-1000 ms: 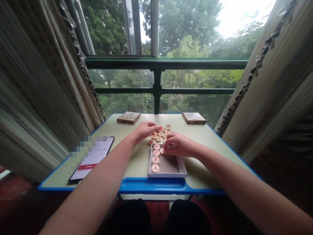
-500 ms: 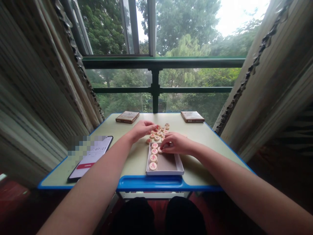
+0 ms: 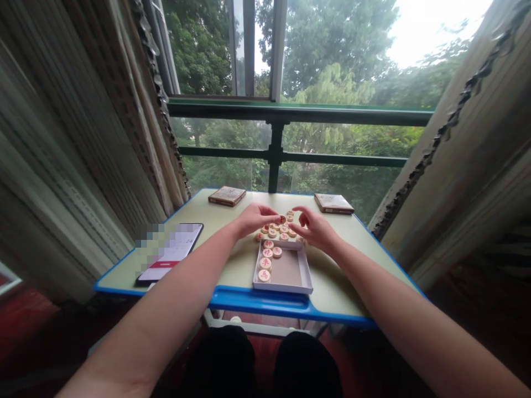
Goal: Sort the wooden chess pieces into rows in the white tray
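My left hand (image 3: 260, 217) pinches a round Chinese chess piece (image 3: 282, 219) with a red character, just above the loose pieces. To the right of it my right hand (image 3: 312, 225) is empty, thumb and index finger apart, over the edge of the same cluster. Several loose chess pieces (image 3: 272, 233) lie behind the shallow box tray (image 3: 307, 272), partly hidden by my hands. Inside the tray, a column of pieces with red characters (image 3: 265, 263) runs along the left wall. One more piece (image 3: 277, 252) lies beside that column.
A phone (image 3: 172, 254) lies on the left of the pale table (image 3: 232, 260). Two flat boxes (image 3: 227, 195) (image 3: 334, 203) rest at the far corners. The table has a blue edge with a groove (image 3: 259, 300) in front. Behind stand a green railing (image 3: 302, 114) and curtains.
My right hand has let go of the piece in the tray and moved up and away to the loose pieces, its fingers opening. The camera view has shifted and tilted slightly.
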`<state>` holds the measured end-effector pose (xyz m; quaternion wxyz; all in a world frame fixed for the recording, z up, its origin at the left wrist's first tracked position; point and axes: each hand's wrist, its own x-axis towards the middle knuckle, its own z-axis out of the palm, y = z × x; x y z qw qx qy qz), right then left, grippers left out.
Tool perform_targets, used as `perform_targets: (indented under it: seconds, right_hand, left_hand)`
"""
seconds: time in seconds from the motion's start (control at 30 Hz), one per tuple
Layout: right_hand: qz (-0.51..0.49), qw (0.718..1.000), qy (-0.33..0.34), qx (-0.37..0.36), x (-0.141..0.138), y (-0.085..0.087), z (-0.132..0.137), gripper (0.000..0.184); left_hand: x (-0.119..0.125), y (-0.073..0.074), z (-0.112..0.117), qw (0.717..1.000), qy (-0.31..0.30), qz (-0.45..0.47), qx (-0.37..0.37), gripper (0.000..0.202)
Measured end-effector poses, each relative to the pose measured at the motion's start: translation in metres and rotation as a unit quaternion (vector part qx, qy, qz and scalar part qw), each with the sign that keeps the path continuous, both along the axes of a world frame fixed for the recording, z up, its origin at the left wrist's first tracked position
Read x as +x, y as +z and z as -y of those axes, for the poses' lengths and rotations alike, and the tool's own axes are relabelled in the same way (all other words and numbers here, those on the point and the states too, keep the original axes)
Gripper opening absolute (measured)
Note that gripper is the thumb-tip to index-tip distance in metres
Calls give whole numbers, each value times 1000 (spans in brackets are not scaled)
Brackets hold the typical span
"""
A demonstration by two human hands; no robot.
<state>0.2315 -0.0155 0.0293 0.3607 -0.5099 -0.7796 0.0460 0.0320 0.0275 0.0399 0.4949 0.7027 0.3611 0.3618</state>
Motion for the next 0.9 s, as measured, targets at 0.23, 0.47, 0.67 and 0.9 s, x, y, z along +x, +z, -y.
perform_targets:
  seconds: [0.23,0.47,0.67,0.9]
  right_hand:
    - [38,997,68,20,-6,-1,5,23]
    - [14,998,63,3,-5,-3,5,31]
    - [-16,995,88,-49,-5,-4,5,35]
    - [-56,990,92,-89,-8,-3,6,35]
  left_hand:
    - [-1,-1,3,998,-56,-19,-21,42]
    - [-3,4,7,996,-68,-42,-28,35]
    - [-5,4,7,997,-49,-58,26,34]
    - [-5,3,9,995,-61,-78,29,35]
